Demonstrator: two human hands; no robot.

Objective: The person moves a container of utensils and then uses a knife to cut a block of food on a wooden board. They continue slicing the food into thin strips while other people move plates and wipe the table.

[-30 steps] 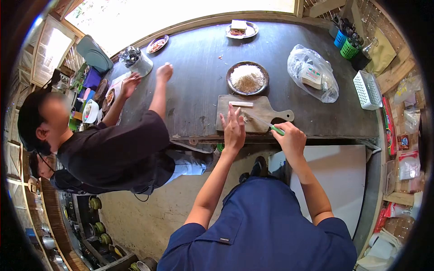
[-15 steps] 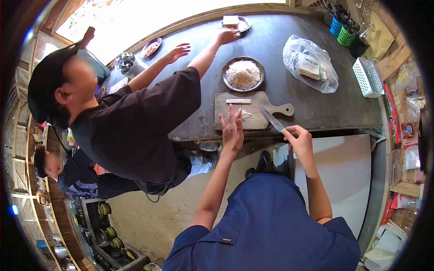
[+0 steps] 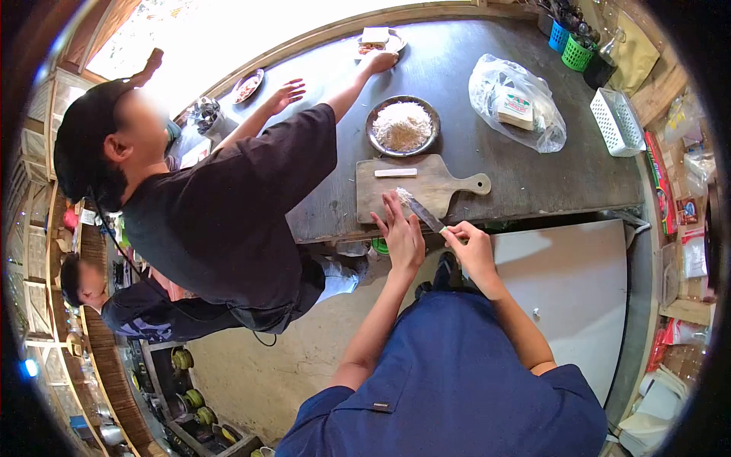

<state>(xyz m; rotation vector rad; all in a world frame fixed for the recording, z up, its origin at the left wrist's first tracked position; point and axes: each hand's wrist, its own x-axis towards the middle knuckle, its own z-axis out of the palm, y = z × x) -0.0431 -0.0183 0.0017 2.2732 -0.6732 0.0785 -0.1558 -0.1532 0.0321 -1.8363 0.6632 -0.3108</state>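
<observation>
My right hand (image 3: 470,248) is closed around the handle of a knife (image 3: 426,215), its blade pointing up and left over the wooden cutting board (image 3: 449,190). Beside the blade, my left hand (image 3: 400,238) has its fingers apart at the board's front edge and holds nothing. A small heap of white shreds (image 3: 404,196) lies at the knife tip. Farther back on the board rests a white strip (image 3: 395,173). Just behind the board stands a round plate piled with white shreds (image 3: 403,126).
A co-worker in black (image 3: 228,221) leans over the dark table (image 3: 525,183) from the left, one hand at a plate (image 3: 395,44). A plastic bag (image 3: 552,122), a white basket (image 3: 617,126) and utensil holders stand to the right. Another person (image 3: 145,308) is at far left.
The knife has moved left and down to the small heap of shreds. My right hand has shifted left, and my left hand has moved slightly down and right, near the blade.
</observation>
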